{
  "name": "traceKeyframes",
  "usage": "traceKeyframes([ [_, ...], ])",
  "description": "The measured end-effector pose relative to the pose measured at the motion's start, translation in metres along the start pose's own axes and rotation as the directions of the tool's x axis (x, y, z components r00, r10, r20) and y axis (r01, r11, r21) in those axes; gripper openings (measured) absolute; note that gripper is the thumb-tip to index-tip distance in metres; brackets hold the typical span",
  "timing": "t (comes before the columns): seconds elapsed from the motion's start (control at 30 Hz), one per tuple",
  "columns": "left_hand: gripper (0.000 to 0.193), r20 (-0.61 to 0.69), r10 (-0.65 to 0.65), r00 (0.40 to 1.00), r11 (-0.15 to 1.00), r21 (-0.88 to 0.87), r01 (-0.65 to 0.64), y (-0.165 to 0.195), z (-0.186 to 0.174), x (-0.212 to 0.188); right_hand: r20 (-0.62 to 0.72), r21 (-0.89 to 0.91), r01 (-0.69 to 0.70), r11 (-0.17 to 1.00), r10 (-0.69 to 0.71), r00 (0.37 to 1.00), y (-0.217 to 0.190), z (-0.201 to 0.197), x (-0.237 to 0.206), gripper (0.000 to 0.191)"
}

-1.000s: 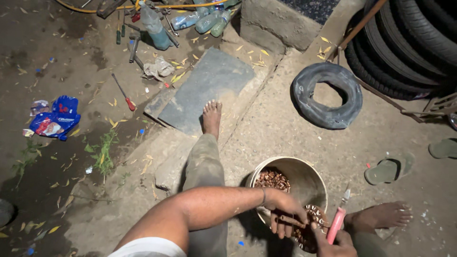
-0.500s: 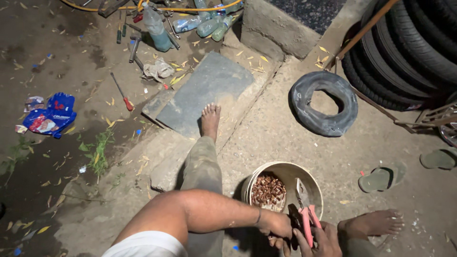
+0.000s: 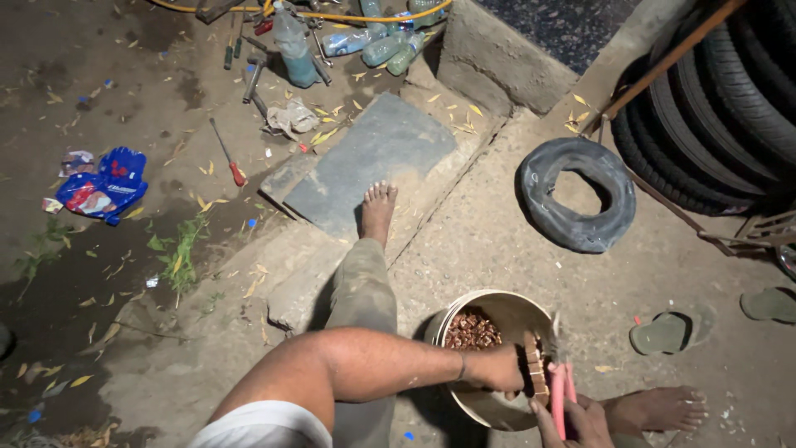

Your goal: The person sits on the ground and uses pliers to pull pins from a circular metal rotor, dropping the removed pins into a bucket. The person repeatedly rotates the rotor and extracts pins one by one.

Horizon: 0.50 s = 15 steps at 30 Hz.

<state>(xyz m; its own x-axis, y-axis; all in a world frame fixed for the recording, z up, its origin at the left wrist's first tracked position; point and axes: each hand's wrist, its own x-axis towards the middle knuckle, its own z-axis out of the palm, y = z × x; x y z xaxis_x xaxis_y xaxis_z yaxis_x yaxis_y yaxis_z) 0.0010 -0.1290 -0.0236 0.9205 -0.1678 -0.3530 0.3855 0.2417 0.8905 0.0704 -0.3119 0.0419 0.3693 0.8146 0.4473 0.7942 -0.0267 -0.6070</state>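
Since half a second ago: left hand (image 3: pixel 506 369) has drawn the rusty chain (image 3: pixel 535 369) up over the bucket (image 3: pixel 497 307) near rim, fingers closed on it. Right hand (image 3: pixel 584 419) grips pink-handled pliers (image 3: pixel 557 390), now upright beside the chain. Work continues on the links.

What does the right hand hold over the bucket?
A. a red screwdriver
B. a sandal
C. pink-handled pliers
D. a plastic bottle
C: the right hand grips pink-handled pliers at the rim of the bucket; the red screwdriver lies far off on the ground.
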Motion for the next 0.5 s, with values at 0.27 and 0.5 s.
traceKeyframes([
  [0.27,0.025,-0.058,0.447,0.892,0.837,0.380,-0.395,0.004,-0.020,0.011,-0.018,-0.047,-0.358,0.933,0.358,0.934,0.038,0.003,-0.043,0.023],
  [0.5,0.020,-0.094,0.218,0.971,0.892,0.424,-0.159,-0.007,-0.017,0.017,-0.033,0.019,-0.330,0.944,0.330,0.943,0.036,0.006,-0.046,0.020],
])
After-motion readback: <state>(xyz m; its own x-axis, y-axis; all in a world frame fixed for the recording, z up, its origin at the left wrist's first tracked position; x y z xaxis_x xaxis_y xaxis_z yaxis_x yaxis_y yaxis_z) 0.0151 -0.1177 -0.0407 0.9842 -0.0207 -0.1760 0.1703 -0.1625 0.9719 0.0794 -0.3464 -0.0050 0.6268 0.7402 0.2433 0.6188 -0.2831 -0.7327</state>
